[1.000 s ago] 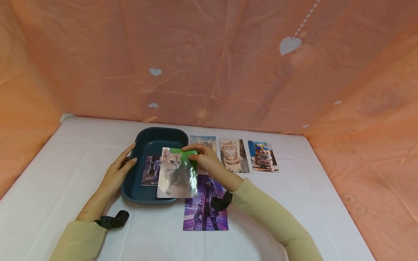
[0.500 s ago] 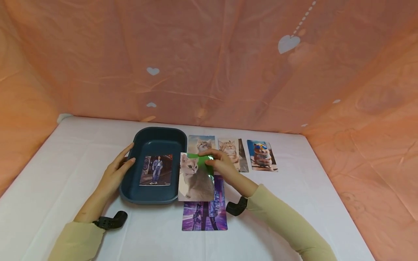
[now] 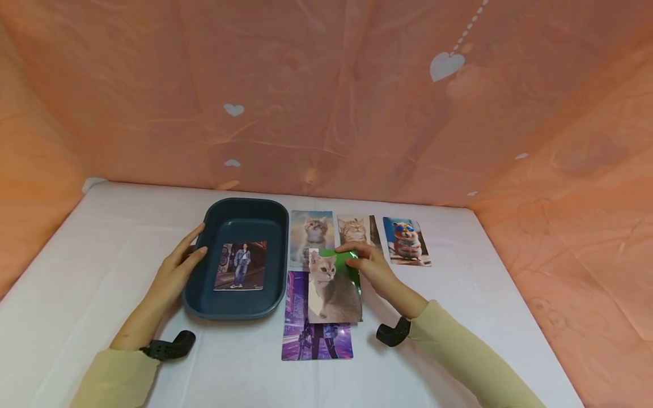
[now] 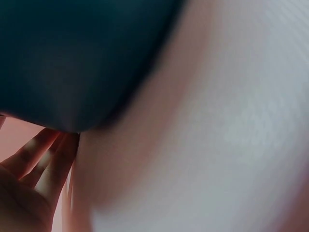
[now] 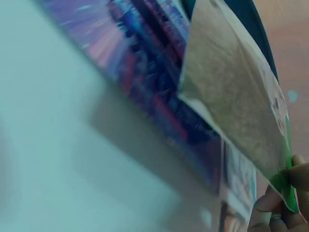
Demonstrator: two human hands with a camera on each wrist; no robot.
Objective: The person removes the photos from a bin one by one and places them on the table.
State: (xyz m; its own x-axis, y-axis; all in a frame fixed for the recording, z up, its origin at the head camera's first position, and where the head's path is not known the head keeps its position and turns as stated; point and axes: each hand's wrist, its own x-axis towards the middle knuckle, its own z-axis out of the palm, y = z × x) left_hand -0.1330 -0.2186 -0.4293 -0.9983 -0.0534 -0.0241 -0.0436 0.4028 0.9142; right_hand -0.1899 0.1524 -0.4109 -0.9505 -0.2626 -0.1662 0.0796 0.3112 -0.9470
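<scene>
My left hand [image 3: 170, 277] rests at the left side of a dark blue tray [image 3: 275, 303], fingers fairly straight against its outer wall. In the left wrist view the fingers [image 4: 60, 162] reach the blurred tray [image 4: 72, 63]. Inside the tray lies a photo of a person in denim [image 3: 240, 266]. My right hand [image 3: 374, 269] pinches the top right corner of a glossy cat photo [image 3: 334, 292], between thumb and fingers. In the right wrist view this photo [image 5: 231, 82] is bowed and raised over a purple picture [image 3: 296, 340], partly hiding it.
A kitten picture [image 3: 316, 229], a ginger cat picture [image 3: 354, 229] and a hamster-in-sunglasses picture [image 3: 408, 243] lie in a row right of the tray. Orange fabric [image 3: 326, 113] with pale hearts rises behind the white-covered table [image 3: 433, 351].
My right hand has drawn the cat photo rightward and slightly nearer, from over the tray to above the purple picture. The denim photo in the tray is now uncovered. My left hand stays at the tray.
</scene>
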